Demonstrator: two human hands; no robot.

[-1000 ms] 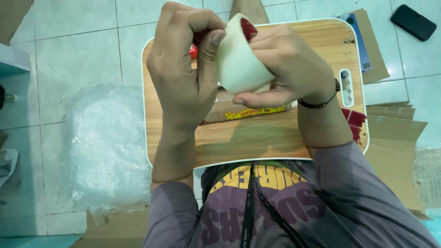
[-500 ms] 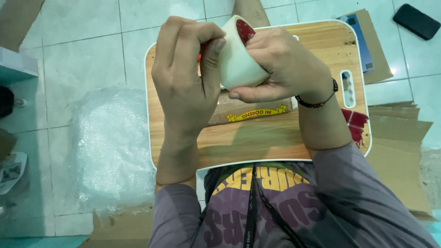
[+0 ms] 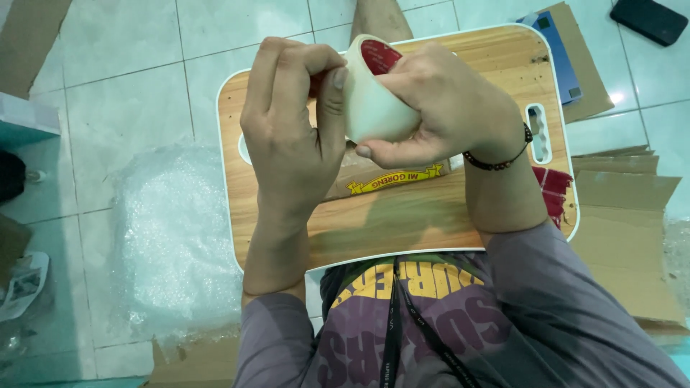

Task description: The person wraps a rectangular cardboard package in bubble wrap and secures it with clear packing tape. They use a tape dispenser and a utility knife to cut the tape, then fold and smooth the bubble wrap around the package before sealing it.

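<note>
Bubble wrap (image 3: pixel 176 237): lies on the floor tiles at the left, untouched.
Left hand (image 3: pixel 291 136): its thumb and fingertips press on the roll's outer face, as if feeling for the tape's end.
Tape roll (image 3: pixel 374 100): held above the wooden board (image 3: pixel 402 223); its axis tilts up and away, red core showing.
Right hand (image 3: pixel 445 108): clenched around the roll, keeping it steady.

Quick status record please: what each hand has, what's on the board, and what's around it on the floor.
left hand: fingers picking at the tape roll's edge
right hand: gripping the cream tape roll, red core visible
board: wooden lap table with a brown wrapped packet under the hands
floor left: bubble wrap
floor right: flattened cardboard, black phone
</note>
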